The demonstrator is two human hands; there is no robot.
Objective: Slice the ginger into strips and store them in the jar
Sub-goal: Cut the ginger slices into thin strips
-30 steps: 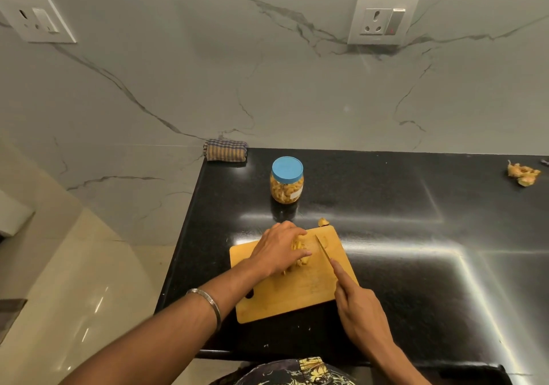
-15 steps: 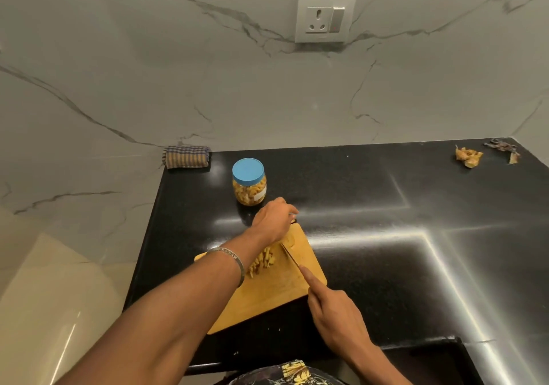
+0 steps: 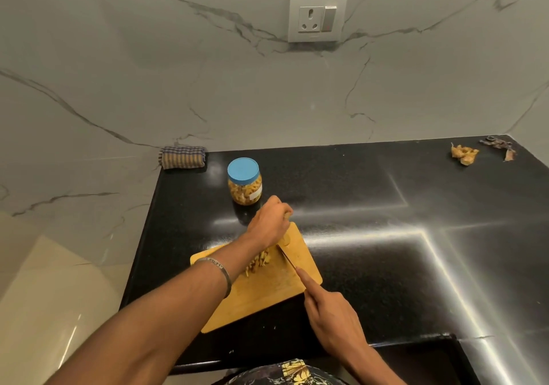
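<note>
A wooden cutting board lies on the black counter near its front edge. A small heap of ginger strips sits on the board. My left hand is over the board's far corner, its fingers pinching a small ginger piece. My right hand grips a knife, index finger stretched along the spine; the thin blade angles over the board beside the strips. A clear jar with a blue lid, filled with ginger strips, stands just behind the board.
A folded checked cloth lies at the counter's back left corner. More ginger pieces and dark peel scraps sit at the back right. The counter drops off on the left. A wall socket is above.
My left hand left the strips in the board's middle and reached to the board's far corner, where it pinches a small ginger piece. The view has shifted right. The knife hand barely moved.
</note>
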